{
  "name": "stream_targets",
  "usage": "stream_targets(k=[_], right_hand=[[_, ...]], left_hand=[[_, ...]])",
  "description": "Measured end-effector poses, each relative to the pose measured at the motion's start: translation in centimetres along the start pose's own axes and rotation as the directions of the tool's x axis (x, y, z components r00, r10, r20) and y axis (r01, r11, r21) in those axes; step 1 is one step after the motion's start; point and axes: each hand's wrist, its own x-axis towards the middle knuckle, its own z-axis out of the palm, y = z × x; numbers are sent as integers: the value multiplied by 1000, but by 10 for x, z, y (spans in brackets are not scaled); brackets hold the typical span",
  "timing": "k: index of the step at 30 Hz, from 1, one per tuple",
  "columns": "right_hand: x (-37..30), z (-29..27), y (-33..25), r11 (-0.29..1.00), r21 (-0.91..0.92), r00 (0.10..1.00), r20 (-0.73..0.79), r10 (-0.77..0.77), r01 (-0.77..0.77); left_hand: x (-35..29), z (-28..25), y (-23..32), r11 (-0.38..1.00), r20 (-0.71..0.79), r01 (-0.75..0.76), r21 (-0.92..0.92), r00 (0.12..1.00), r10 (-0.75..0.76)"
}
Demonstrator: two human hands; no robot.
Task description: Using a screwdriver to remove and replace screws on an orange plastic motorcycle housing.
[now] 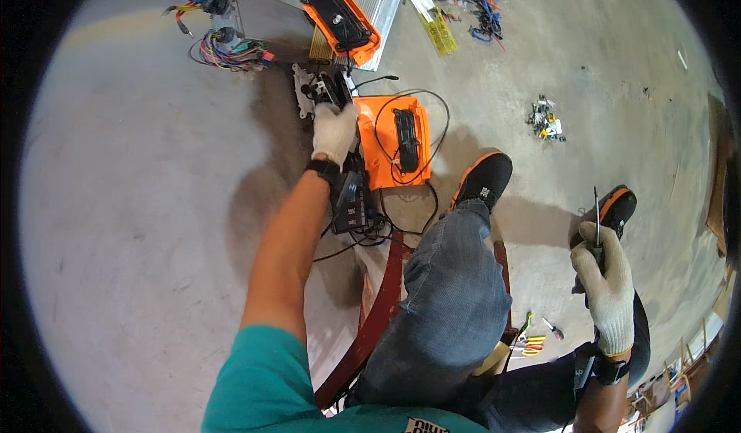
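My left hand (335,132), in a white knit glove, reaches down onto a pile of black and metal parts (328,87) on the floor. Its fingertips are blurred and partly hidden, so whether they grip a part I cannot tell. Beside that hand lies an orange plastic panel (370,172) with a black cable-wound piece (406,140) on it. My right hand (608,282), also gloved, is closed around the dark handle of a screwdriver (597,213), held over my right leg with its shaft pointing up. A black box (352,205) rests below my left wrist among loose cables.
At the top lie an orange-and-black unit (338,16) on silver finned metal cases (384,16), a wire tangle (482,8) and a grey controller with coloured leads (225,28). Small parts (546,120) sit to the right. Pliers (531,346) and another screwdriver (553,329) lie near my legs.
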Motion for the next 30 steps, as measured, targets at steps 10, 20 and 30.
stream_targets(k=[10,20,30], right_hand=[[2,2,8,999,-45,1000,-5,21,-21],[0,4,12,998,-51,999,-26,45,-46],[0,3,11,995,-69,998,-2,66,-66]], left_hand=[[-62,74,-50,968,349,-44,246,936,-46],[-56,106,-77,871,405,-40,490,895,-187],[-82,120,-57,944,187,-87,317,982,28]])
